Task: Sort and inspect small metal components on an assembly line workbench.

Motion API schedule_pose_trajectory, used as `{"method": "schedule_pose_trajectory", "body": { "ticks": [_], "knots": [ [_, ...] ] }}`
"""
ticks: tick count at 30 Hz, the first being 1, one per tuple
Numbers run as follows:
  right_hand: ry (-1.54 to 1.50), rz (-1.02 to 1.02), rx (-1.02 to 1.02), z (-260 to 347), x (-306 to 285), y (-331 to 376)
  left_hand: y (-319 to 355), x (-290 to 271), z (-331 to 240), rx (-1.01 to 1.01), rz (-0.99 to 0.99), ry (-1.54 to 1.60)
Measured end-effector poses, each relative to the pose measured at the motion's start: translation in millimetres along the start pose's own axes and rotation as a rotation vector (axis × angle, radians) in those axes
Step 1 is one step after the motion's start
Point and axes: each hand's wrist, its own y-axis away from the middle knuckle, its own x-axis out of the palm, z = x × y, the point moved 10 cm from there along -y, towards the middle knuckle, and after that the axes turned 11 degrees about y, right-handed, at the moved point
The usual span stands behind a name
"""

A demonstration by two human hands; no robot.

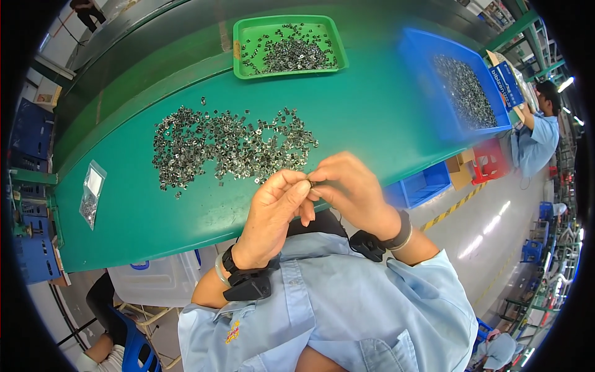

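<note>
Both hands meet in front of my chest, above the near edge of the green work table (124, 229). My left hand (269, 214) is closed, its thumb and forefinger pinching a tiny dark metal part (311, 184). From the other side, the fingertips of my right hand (358, 193) close on the same part. Fingers cover most of it, so its exact shape is hidden. Just beyond my hands, a loose spread of small square metal parts (232, 146) lies on the table, dark at the left and shinier toward the right.
A green tray (248, 37) with similar parts stands at the far side. At the right is a blue bin (424, 93) holding many more. A clear plastic bag (92, 193) lies at the left. Below the right edge sits another blue bin (427, 184). A co-worker (536, 136) is farther right.
</note>
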Motion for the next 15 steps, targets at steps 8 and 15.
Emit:
{"method": "schedule_pose_trajectory", "body": {
  "ticks": [8, 15],
  "knots": [
    [0.052, 0.004, -0.09, 8, -5, 3, 4, 1, -1, 0.01, 0.011, -0.044],
    [0.018, -0.034, -0.101, 13, -6, 7, 7, 8, 0, 0.027, 0.018, 0.07]
  ]
}}
